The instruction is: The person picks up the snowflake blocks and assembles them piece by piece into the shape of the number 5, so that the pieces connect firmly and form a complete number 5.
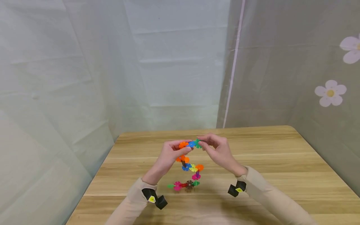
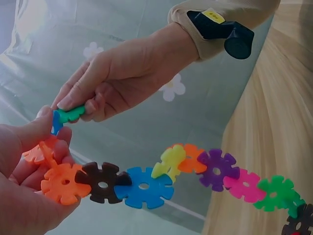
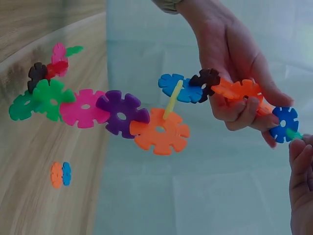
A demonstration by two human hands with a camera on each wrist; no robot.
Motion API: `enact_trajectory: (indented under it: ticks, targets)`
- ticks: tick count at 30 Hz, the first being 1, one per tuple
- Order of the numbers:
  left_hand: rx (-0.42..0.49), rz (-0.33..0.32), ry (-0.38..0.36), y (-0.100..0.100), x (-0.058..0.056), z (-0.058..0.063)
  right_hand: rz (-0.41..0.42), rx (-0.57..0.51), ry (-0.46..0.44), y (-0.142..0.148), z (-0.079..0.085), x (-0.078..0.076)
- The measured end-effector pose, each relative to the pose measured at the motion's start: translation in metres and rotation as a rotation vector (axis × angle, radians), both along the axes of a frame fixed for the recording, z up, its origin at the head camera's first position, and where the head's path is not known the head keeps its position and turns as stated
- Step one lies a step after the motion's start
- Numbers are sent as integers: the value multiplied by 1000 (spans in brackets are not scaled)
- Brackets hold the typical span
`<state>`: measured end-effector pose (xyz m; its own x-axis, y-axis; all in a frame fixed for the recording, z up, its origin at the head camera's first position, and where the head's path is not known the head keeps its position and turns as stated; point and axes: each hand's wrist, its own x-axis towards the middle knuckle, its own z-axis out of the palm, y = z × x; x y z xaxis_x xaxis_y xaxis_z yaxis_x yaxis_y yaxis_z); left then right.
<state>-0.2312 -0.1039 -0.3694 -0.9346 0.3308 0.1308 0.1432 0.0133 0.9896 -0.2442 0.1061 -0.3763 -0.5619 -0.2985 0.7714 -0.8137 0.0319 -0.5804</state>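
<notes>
A chain of slotted plastic flower discs (image 2: 144,187) in several colours hangs and curves below my hands. My left hand (image 1: 167,157) holds its upper end, thumb and fingers round the orange and blue discs there. The end blue disc (image 3: 284,124) sticks out past the left thumb. My right hand (image 1: 218,150) pinches a green disc (image 2: 72,113) between thumb and fingers, its edge meeting the blue disc; how deep the slots sit cannot be told. Lower down, the chain runs through yellow, purple (image 3: 122,114), pink and green discs to a brown disc (image 1: 189,185) near the table.
The wooden table (image 1: 267,187) lies under both forearms. On it, in the right wrist view, are a separate orange disc (image 3: 56,175) and blue disc (image 3: 67,174). Pale curtains (image 1: 174,68) hang behind and beside the table.
</notes>
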Motion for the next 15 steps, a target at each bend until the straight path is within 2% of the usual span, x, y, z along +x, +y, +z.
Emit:
enact_trajectory:
  ticks: [8, 15]
  targets:
    - [-29, -14, 38, 2, 1, 4, -10, 26, -4, -2, 7, 3]
    - [1, -15, 15, 2, -2, 5, -34, 25, -32, -4, 9, 0]
